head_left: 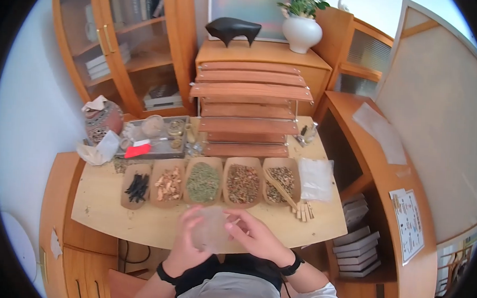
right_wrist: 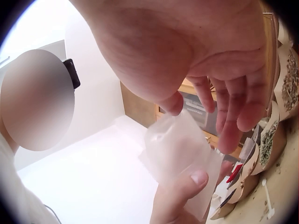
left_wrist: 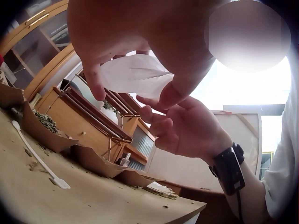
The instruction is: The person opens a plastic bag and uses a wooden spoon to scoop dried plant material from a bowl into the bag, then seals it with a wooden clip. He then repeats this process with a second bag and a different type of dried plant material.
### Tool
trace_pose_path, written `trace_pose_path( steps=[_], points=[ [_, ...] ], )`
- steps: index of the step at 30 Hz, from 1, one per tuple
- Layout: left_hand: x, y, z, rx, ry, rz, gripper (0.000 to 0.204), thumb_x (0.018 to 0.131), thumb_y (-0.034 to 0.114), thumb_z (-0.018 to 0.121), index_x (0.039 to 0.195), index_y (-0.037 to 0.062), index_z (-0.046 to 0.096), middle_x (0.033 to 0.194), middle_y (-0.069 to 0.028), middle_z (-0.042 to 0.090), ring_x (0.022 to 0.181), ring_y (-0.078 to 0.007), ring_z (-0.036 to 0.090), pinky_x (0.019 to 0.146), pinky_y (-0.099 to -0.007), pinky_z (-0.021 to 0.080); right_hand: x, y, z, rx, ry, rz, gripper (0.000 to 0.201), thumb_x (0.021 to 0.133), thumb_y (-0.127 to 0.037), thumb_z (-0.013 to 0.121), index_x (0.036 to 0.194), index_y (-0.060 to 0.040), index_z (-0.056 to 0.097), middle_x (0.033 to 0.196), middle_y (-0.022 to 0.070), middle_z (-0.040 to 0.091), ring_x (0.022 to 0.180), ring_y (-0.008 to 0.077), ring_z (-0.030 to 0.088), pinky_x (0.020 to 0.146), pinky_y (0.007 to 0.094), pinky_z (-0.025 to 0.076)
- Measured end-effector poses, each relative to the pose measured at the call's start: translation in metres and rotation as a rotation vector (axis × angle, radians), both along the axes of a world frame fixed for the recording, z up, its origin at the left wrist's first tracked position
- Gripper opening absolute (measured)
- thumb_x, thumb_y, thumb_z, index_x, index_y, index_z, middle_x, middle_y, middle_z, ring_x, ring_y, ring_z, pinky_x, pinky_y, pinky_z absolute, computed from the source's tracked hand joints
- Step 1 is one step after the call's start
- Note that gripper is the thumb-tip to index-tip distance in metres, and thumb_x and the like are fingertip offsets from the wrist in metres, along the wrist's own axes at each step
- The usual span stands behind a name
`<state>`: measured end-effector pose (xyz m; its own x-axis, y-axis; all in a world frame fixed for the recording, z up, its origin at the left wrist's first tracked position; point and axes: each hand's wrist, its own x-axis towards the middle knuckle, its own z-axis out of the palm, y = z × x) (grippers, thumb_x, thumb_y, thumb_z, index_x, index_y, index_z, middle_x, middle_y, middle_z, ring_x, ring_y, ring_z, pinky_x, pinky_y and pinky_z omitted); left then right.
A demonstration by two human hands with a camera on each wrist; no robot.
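Note:
A small translucent white bag (head_left: 211,231) is held by my left hand (head_left: 184,244) in front of the table's near edge. In the left wrist view the bag (left_wrist: 135,73) shows a jagged edge, and the left thumb and fingers grip it from either side. My right hand (head_left: 256,239) is at the bag's right side. In the right wrist view the right thumb (right_wrist: 174,103) meets the bag's upper edge, while the other fingers (right_wrist: 231,133) hang loosely apart from it. Just beyond both hands stands a paper tray (head_left: 202,199) of green dried herb.
Several paper trays stand in a row, with black strips (head_left: 136,188), pale chips (head_left: 168,184) and dried mixes (head_left: 242,184). Wooden tongs (head_left: 280,188) lie across the right tray. Right of it is a clear plastic packet (head_left: 315,180); behind are a wooden slatted rack (head_left: 250,125) and grey tray (head_left: 165,153).

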<state>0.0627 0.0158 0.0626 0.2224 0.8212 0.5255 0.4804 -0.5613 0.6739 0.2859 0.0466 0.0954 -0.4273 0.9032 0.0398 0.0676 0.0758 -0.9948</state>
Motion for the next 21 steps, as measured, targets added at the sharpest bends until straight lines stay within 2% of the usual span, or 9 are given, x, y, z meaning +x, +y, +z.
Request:
trace_pose_path(
  steps=[2, 6, 7, 10, 14, 15, 19, 21],
  points=[
    [-0.009, 0.006, -0.008, -0.032, -0.064, 0.071, 0.075, 0.07, 0.005, 0.075, 0.137, 0.0073, 0.041, 0.146, -0.0189, 0.035, 0.135, -0.0352, 0.039, 0.108, -0.0466, 0.038, 0.01, 0.007, -0.001, -0.012, 0.028, -0.028, 0.041, 0.096, -0.023, 0.065, 0.131, -0.0053, 0.054, 0.094, 0.0053, 0.062, 0.073, 0.0111, 0.059, 0.066, 0.0267, 0.05],
    [-0.031, 0.011, -0.014, -0.101, -0.148, 0.19, 0.078, 0.072, 0.004, 0.071, 0.142, 0.0047, 0.036, 0.147, -0.016, 0.032, 0.134, -0.029, 0.039, 0.107, -0.0426, 0.039, 0.054, 0.026, -0.004, 0.172, -0.207, -0.213, 0.035, 0.093, -0.021, 0.068, 0.122, -0.005, 0.06, 0.095, 0.0068, 0.065, 0.076, 0.0153, 0.062, 0.065, 0.028, 0.05],
    [-0.038, 0.011, -0.014, -0.095, -0.064, 0.227, 0.079, 0.074, 0.007, 0.07, 0.144, 0.0029, 0.033, 0.147, -0.0138, 0.033, 0.134, -0.0259, 0.038, 0.108, -0.0412, 0.038, 0.066, 0.033, -0.006, 0.201, -0.278, -0.295, 0.032, 0.091, -0.02, 0.069, 0.119, -0.005, 0.062, 0.094, 0.0076, 0.065, 0.077, 0.0179, 0.063, 0.066, 0.0297, 0.051],
    [-0.044, 0.012, -0.015, -0.18, -0.277, 0.253, 0.076, 0.073, 0.002, 0.07, 0.141, 0.0044, 0.036, 0.147, -0.0171, 0.032, 0.135, -0.031, 0.037, 0.107, -0.0425, 0.039, 0.096, 0.055, -0.019, 0.376, -0.608, -0.444, 0.026, 0.084, -0.018, 0.072, 0.106, -0.0048, 0.066, 0.091, 0.0107, 0.064, 0.083, 0.0268, 0.062, 0.071, 0.0363, 0.051],
    [-0.052, 0.011, -0.025, -0.161, -0.298, 0.306, 0.075, 0.073, 0.002, 0.069, 0.141, 0.0046, 0.036, 0.147, -0.016, 0.033, 0.135, -0.0295, 0.038, 0.106, -0.0411, 0.039, 0.111, 0.072, -0.033, 0.594, -0.927, -0.5, 0.022, 0.077, -0.018, 0.075, 0.093, -0.0052, 0.068, 0.087, 0.0134, 0.062, 0.087, 0.0347, 0.059, 0.078, 0.0439, 0.048],
    [-0.052, 0.012, -0.023, -0.16, -0.307, 0.294, 0.075, 0.074, 0.002, 0.069, 0.141, 0.0047, 0.036, 0.146, -0.0161, 0.033, 0.135, -0.0297, 0.037, 0.107, -0.0415, 0.039, 0.111, 0.074, -0.038, 0.603, -0.943, -0.514, 0.02, 0.076, -0.022, 0.077, 0.085, -0.0052, 0.069, 0.087, 0.0138, 0.063, 0.087, 0.0341, 0.059, 0.079, 0.043, 0.047],
    [-0.066, 0.01, -0.028, -0.082, -0.248, 0.349, 0.076, 0.074, 0.001, 0.069, 0.141, 0.0054, 0.034, 0.146, -0.0168, 0.033, 0.136, -0.0305, 0.036, 0.11, -0.0429, 0.035, 0.109, 0.074, -0.04, 0.55, -1.015, -0.447, 0.017, 0.076, -0.021, 0.076, 0.078, -0.0053, 0.069, 0.082, 0.0147, 0.063, 0.084, 0.0354, 0.059, 0.076, 0.0446, 0.048],
    [-0.076, 0.006, -0.027, -0.08, -0.317, 0.372, 0.078, 0.074, 0.001, 0.069, 0.143, 0.0059, 0.032, 0.145, -0.0171, 0.033, 0.136, -0.0309, 0.036, 0.111, -0.0433, 0.033, 0.115, 0.075, -0.037, 0.516, -0.987, -0.46, 0.017, 0.077, -0.02, 0.073, 0.077, -0.0036, 0.067, 0.079, 0.0167, 0.063, 0.079, 0.037, 0.06, 0.071, 0.0452, 0.049]
  ],
)
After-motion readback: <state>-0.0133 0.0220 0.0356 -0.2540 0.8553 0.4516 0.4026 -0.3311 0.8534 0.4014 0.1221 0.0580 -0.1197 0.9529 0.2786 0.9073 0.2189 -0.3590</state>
